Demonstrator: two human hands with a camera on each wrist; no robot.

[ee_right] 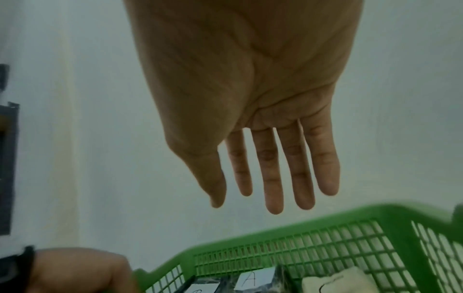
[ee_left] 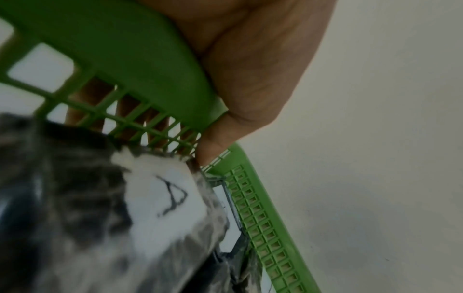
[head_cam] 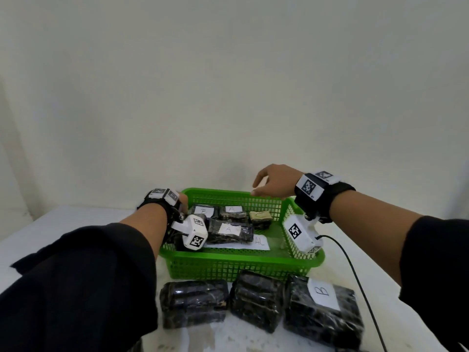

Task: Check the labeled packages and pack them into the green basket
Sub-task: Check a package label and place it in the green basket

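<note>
The green basket (head_cam: 228, 260) stands mid-table and holds several wrapped packages: a black one labelled B (head_cam: 204, 211), two black ones labelled A (head_cam: 232, 210) (head_cam: 229, 231) and a tan one (head_cam: 260, 218). My left hand (head_cam: 183, 199) grips the basket's far left rim (ee_left: 125, 49), thumb inside and fingers outside the mesh. My right hand (head_cam: 269, 182) hovers over the far rim with straight fingers (ee_right: 273, 188) and holds nothing. Three black packages lie in front of the basket: two (head_cam: 194, 302) (head_cam: 256, 301) show no label, and the right one (head_cam: 322, 306) is labelled B.
A white sheet of paper (head_cam: 253, 243) lies on the basket floor. A black cable (head_cam: 355, 275) runs from my right wrist camera over the table's right side. A pale wall stands close behind the basket. The white table stretches to the left and right.
</note>
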